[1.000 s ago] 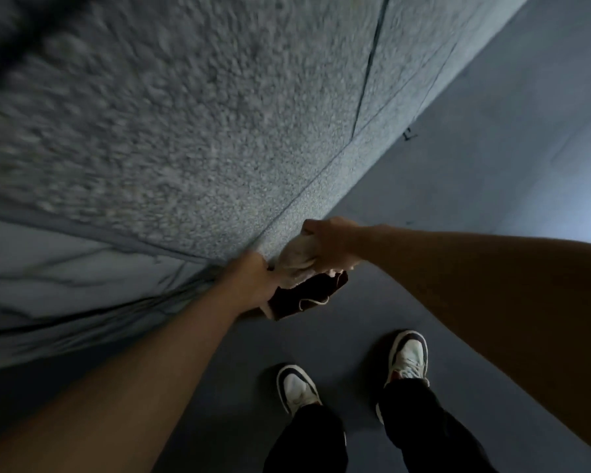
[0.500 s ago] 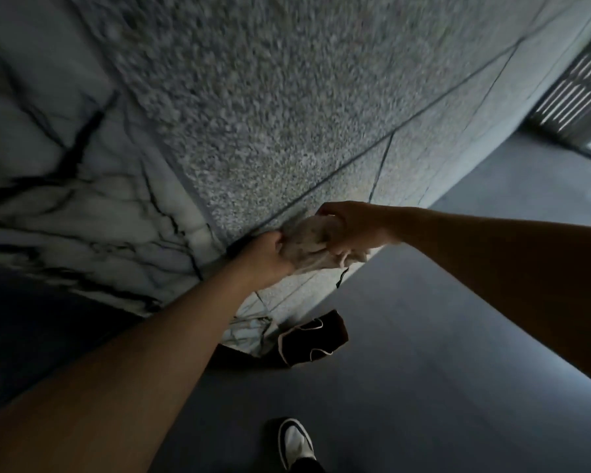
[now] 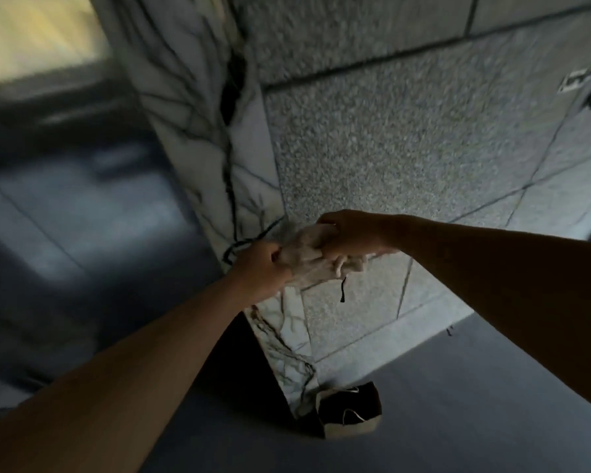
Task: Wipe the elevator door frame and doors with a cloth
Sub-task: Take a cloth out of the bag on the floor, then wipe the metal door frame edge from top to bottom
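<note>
A crumpled pale cloth point(image 3: 307, 257) is held between both hands at chest height, with a thin dark string dangling from it. My left hand point(image 3: 261, 269) grips its left end and my right hand point(image 3: 350, 233) grips its right end from above. Directly behind the hands runs the white, black-veined marble door frame point(image 3: 198, 107). Left of the frame lies a dark, blurred recess point(image 3: 69, 206) where the elevator doors stand; their surface is too blurred to make out.
A speckled grey granite wall point(image 3: 406, 131) fills the right side. An open dark bag with a pale rim point(image 3: 350, 413) sits on the grey floor point(image 3: 440, 421) at the foot of the frame. A bright yellowish panel point(image 3: 38, 32) shows at top left.
The view has swung up and to the left, from the floor and my shoes to the marble frame and the recess. Both hands have stayed on the cloth throughout.
</note>
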`<act>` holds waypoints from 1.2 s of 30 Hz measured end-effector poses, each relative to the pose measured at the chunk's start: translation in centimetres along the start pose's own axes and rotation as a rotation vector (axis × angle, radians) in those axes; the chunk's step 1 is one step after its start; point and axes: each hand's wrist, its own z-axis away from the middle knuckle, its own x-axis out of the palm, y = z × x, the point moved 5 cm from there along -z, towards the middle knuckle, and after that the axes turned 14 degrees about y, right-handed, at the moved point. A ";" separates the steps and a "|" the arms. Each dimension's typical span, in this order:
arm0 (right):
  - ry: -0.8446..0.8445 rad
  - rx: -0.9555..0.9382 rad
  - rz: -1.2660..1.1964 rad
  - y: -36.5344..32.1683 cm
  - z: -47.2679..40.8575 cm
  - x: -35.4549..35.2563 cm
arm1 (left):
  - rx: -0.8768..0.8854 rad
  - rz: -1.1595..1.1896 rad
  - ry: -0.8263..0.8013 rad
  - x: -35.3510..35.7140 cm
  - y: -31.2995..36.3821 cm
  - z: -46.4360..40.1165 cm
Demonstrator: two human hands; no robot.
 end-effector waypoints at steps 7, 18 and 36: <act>-0.042 -0.241 -0.012 -18.0 -0.6 -2.5 | 0.057 -0.085 0.261 -18.2 3.1 5.3; 0.029 -0.443 -0.133 -43.3 -1.3 -1.3 | -0.011 -0.107 0.621 -43.1 -0.6 9.7; 0.466 -0.667 -0.326 -74.2 -6.1 4.2 | 0.028 -0.368 0.983 -76.2 -9.2 13.9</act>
